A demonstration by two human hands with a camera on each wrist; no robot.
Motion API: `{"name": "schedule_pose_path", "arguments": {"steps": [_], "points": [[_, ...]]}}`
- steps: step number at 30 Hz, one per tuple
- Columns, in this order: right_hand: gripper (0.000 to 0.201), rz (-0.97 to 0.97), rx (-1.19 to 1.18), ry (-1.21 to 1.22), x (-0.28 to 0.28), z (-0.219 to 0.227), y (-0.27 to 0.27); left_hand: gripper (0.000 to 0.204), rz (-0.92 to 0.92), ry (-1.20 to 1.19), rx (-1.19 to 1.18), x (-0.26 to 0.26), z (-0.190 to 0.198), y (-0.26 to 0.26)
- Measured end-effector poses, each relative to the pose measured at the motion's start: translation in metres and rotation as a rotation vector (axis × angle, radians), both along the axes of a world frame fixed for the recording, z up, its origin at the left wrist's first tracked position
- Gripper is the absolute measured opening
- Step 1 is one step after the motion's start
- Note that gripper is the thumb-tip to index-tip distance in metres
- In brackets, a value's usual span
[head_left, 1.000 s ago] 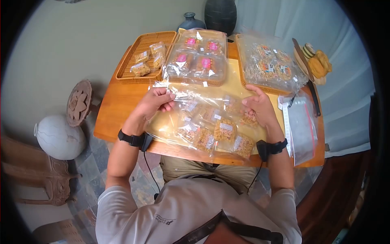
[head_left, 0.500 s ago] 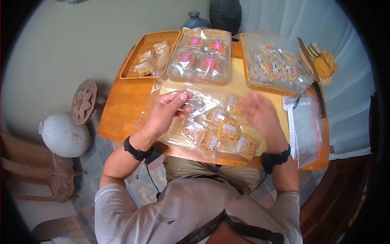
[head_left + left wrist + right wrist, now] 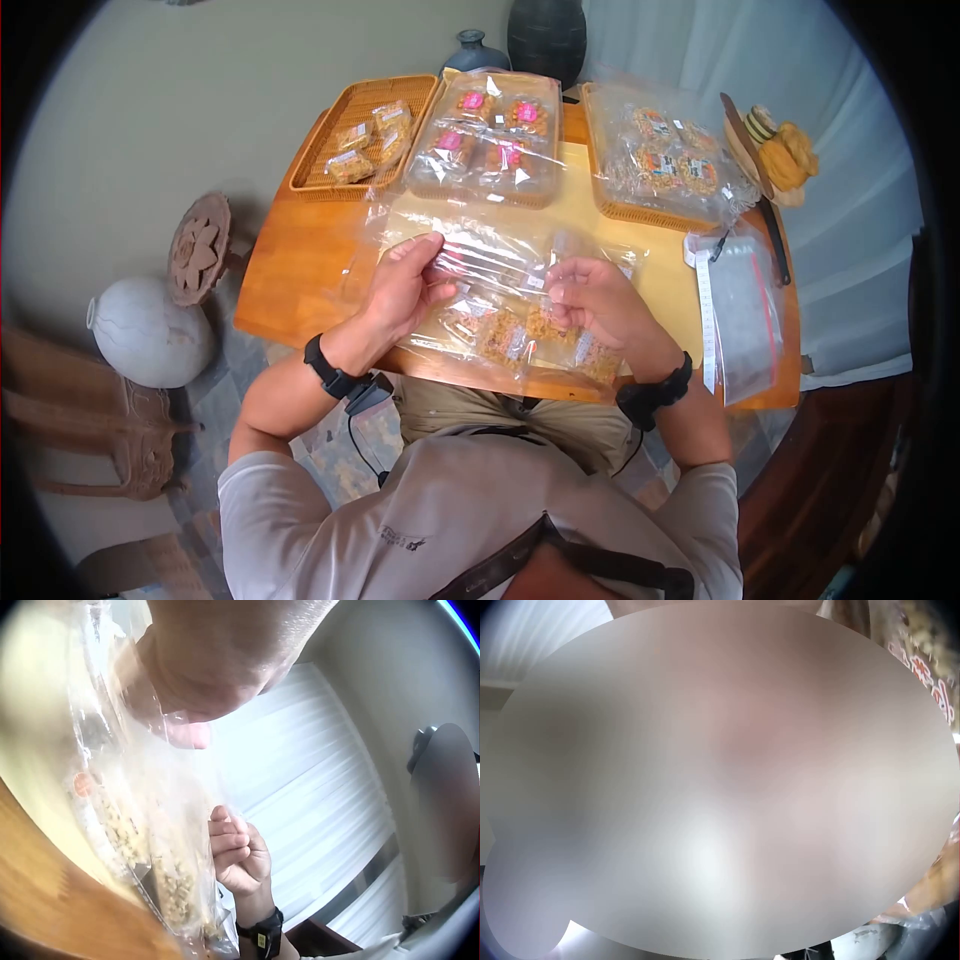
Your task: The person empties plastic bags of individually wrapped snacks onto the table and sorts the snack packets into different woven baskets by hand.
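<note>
A large clear plastic bag [image 3: 480,245] stretches in creases between the two hands in front of the body. The left hand [image 3: 402,285] grips its left part between thumb and fingers. My right hand [image 3: 605,305] has thumb and fingers pinched together on the film at the right. Below and behind the film lie several small clear packs of golden, crumbly snack [image 3: 503,340] with white labels, partly hidden by the right hand. From the left wrist, the bag film hangs beside the left hand [image 3: 217,660], with snack packs [image 3: 172,889] showing through. A blur covers most of the right wrist view.
At the back stand a wicker basket with loose snack packs [image 3: 350,165], a tray of pink-labelled packs [image 3: 505,155] and another bagged basket [image 3: 640,215]. On the right lie clear zip bags [image 3: 750,320], a ruler-like strip [image 3: 707,320] and a dark-handled knife [image 3: 775,245].
The right hand has left the right side of the packs and come inward to the film near the left hand. The film between the hands is now pulled into taut creases.
</note>
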State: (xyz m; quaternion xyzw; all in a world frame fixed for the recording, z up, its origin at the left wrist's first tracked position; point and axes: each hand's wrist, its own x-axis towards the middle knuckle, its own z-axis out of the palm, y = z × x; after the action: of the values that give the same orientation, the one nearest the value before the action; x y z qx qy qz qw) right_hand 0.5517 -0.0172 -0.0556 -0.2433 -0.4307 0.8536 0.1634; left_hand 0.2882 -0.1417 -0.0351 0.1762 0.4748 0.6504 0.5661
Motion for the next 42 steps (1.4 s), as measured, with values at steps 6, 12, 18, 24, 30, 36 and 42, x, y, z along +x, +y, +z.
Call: {"name": "schedule_pose_path", "arguments": {"steps": [6,12,18,24,30,36,42], "points": [[0.057,0.135,0.027,-0.058,0.034,0.018,0.0,0.015,0.1,0.19,0.108,-0.073,-0.02,-0.006],[0.077,0.184,0.163,-0.206,0.05,0.022,0.002,0.013,0.181,0.964,0.092,-0.111,-0.007,-0.003],[0.083,0.273,0.287,-0.238,0.048,0.031,0.008,0.03,-0.339,1.673,0.226,-0.071,0.07,0.064],[0.077,0.34,0.223,-0.239,0.055,0.009,0.018,0.033,-0.733,1.764,0.436,-0.035,0.04,0.193],[0.065,0.425,0.371,-0.265,0.058,0.027,0.029,0.019,-1.099,1.559,0.139,-0.004,0.039,0.227],[0.031,0.053,0.527,-0.304,0.072,0.03,0.023,0.015,-0.846,1.155,0.086,-0.04,0.089,0.198],[0.016,-0.503,0.531,-0.151,0.076,0.046,0.042,0.016,-0.62,1.031,0.235,-0.075,0.122,0.148]]}}
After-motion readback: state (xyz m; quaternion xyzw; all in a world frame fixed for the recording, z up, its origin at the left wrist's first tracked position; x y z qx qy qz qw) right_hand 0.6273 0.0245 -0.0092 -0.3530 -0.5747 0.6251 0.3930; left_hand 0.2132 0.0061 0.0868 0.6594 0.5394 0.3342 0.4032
